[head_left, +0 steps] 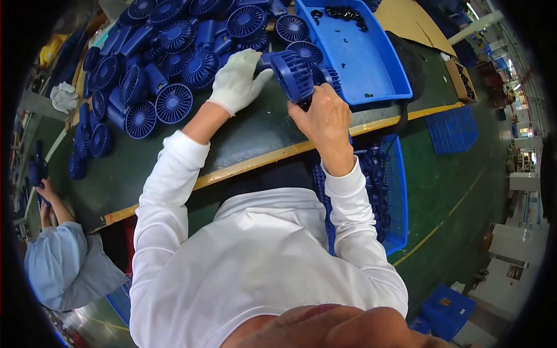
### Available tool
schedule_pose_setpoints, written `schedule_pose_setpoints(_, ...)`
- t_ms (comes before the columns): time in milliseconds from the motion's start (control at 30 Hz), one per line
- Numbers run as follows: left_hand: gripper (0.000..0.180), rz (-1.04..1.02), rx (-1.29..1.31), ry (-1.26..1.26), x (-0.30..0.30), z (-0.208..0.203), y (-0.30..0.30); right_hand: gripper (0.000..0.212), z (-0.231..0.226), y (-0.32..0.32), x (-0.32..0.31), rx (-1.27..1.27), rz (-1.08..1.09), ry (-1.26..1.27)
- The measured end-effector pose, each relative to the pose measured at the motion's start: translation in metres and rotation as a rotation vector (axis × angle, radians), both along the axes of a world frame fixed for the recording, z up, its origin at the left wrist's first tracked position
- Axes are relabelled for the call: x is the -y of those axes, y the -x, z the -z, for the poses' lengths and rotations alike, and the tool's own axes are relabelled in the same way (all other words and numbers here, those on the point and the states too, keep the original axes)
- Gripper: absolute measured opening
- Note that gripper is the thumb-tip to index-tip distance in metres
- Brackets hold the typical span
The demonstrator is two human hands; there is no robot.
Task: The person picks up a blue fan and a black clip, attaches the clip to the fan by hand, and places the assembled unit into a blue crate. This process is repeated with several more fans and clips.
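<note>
A dark blue handheld fan (292,75) is held up over the workbench, its round grille tilted toward the right. My left hand (238,81), in a white glove, is closed around the fan's handle, with the thumb on the near side. My right hand (326,122) is bare and closed at the lower edge of the fan head. Something dark shows between its thumb and forefinger, too small and covered to name. More handheld fans (174,103) lie heaped beyond and left of my left hand.
A blue tray (400,93) with small black parts sits right of my hands. Below the yellow bench edge (255,161) stands a blue crate (397,191) of dark parts. A co-worker's sleeve (55,261) is at the left. A black cable (404,113) hangs over the edge.
</note>
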State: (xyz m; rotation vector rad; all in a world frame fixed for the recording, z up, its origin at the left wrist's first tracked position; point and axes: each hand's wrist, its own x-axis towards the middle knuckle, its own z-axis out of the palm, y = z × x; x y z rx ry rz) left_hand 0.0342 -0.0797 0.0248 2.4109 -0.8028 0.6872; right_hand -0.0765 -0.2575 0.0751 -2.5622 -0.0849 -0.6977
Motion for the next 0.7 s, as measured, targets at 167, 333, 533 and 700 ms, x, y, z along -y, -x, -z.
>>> schedule_pose_setpoints(167, 0.044, -0.138, -0.118, -0.427, 0.032, -0.013, -0.026, 0.029, 0.007, -0.005, 0.02, -0.101, 0.065, 0.286)
schedule_pose_setpoints(333, 0.05, -0.086, -0.551, -0.449, 0.037, -0.037, -0.032, 0.025, -0.026, -0.028, 0.059, -0.031, -0.01, 0.264)
schedule_pose_setpoints(533, 0.041, -0.289, -0.238, -0.217, 0.002, -0.047, -0.004, 0.029, -0.03, -0.089, 0.079, 0.046, -0.122, 0.306)
schedule_pose_setpoints(700, 0.042, -0.231, -0.11, -0.053, -0.048, -0.046, 0.053, 0.026, -0.011, -0.027, 0.021, 0.297, -0.47, 0.319)
